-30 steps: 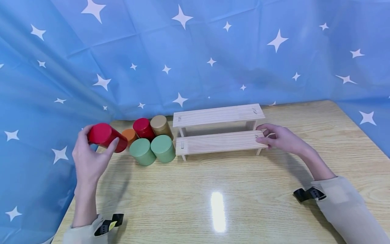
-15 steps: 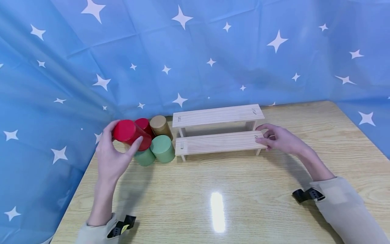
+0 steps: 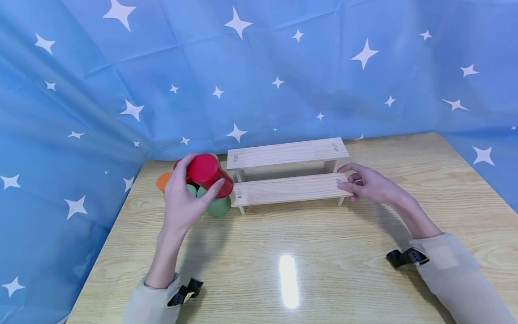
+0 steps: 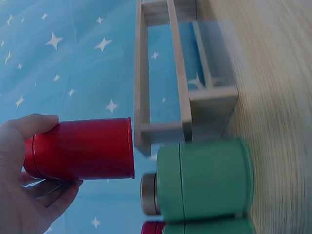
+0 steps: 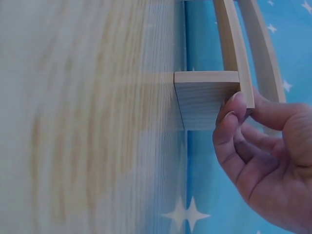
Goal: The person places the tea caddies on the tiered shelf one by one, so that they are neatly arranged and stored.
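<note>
My left hand [image 3: 184,198] grips a red canister [image 3: 210,175] by its upper end, tilted and raised above the other canisters; the left wrist view shows the red canister [image 4: 90,148] between thumb and fingers. A two-tier wooden shelf [image 3: 291,188] stands just to its right. Its right end, on the lower tier, is pinched by my right hand [image 3: 370,182]; in the right wrist view my right hand [image 5: 263,151] has thumb and fingers round the board's corner. Under the held canister, green canisters [image 3: 218,207] are partly covered by it and by my left hand.
An orange canister [image 3: 163,181] stands left of my left hand, and a second red one is mostly hidden behind the fingers. A tan canister's rim peeks out behind the held one. The wooden table [image 3: 323,270] meets a blue star-patterned curtain [image 3: 259,67] behind the shelf.
My left hand has carried the red canister rightward, from left of the group to over it, near the shelf's left end. The right hand has stayed on the shelf.
</note>
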`<state>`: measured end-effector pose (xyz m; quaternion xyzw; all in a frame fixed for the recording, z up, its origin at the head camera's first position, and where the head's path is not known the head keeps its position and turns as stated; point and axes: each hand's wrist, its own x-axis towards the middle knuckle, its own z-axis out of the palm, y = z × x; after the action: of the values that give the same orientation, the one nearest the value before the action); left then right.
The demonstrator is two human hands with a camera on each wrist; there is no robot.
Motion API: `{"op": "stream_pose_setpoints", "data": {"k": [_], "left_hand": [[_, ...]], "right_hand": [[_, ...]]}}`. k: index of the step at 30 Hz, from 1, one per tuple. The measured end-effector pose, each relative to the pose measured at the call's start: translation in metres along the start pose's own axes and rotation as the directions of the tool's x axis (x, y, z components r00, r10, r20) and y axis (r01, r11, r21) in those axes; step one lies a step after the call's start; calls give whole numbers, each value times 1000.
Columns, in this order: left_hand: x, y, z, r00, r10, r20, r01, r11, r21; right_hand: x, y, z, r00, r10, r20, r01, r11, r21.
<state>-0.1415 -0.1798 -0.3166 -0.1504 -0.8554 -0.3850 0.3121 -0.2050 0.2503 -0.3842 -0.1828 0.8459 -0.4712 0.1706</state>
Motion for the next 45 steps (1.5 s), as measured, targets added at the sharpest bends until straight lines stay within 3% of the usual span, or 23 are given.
{"op": "stream_pose_setpoints", "data": {"k": [6,16,38,45], "left_hand": [[4,9,21,998,-18,68,20,1000,-20],[11,26,60,987,67,144,-55,994,-91],[19,78,148,950,41,311,22,980,-196],[18,94,175,941,-13,338,72,984,-162]], "right_hand": [[0,0,-2,1000,3,2,-3,1000,13],[1,-2,0,1000,26,8,-27,997,71],[2,-3,2,999,36,11,-37,996,86],[2,-2,1,999,39,8,-40,997,71]]}}
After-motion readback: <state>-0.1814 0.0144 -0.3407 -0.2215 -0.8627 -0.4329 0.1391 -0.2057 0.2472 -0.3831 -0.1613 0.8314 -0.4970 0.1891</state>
